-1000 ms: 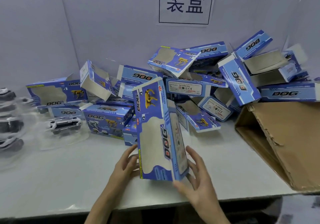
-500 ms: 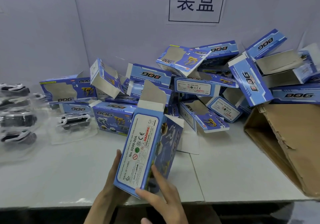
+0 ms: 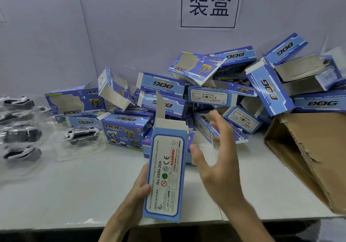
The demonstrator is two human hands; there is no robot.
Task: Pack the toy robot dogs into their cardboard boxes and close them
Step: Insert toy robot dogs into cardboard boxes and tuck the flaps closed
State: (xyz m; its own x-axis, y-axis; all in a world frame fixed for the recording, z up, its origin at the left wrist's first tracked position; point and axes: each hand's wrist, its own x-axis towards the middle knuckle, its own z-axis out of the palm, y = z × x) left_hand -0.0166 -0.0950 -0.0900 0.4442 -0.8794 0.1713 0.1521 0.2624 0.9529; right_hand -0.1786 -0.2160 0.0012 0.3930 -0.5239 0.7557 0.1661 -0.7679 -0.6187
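1. Held box (image 3: 164, 176): blue cardboard, stood on end above the front edge of the counter (image 3: 84, 195), its white label panel reading "No.5599-20A" facing the camera; the top flap (image 3: 161, 108) stands open
2. Left grip (image 3: 139, 187): a bare hand clamped on the held box's left side, thumb laid on the label panel
3. Right grip (image 3: 219, 166): a bare hand with fingers apart and relaxed, just beside the box's right edge, holding nothing; blurred
4. Pile of boxes (image 3: 196, 67): many matching blue "DOG" boxes heaped against the back wall, lying at all angles, several with open ends or flaps
5. Toy robot dog (image 3: 82, 134): black and white, lying in a clear plastic shell on the counter, left of the pile and well apart from the held box
6. More toy dogs (image 3: 18, 129): several in clear shells, at the far left edge; blurred
7. Brown carton (image 3: 309, 148): on its side at the right, open mouth facing the pile
8. Wall sign (image 3: 208, 3): white sheet with two printed characters in a frame, above the pile
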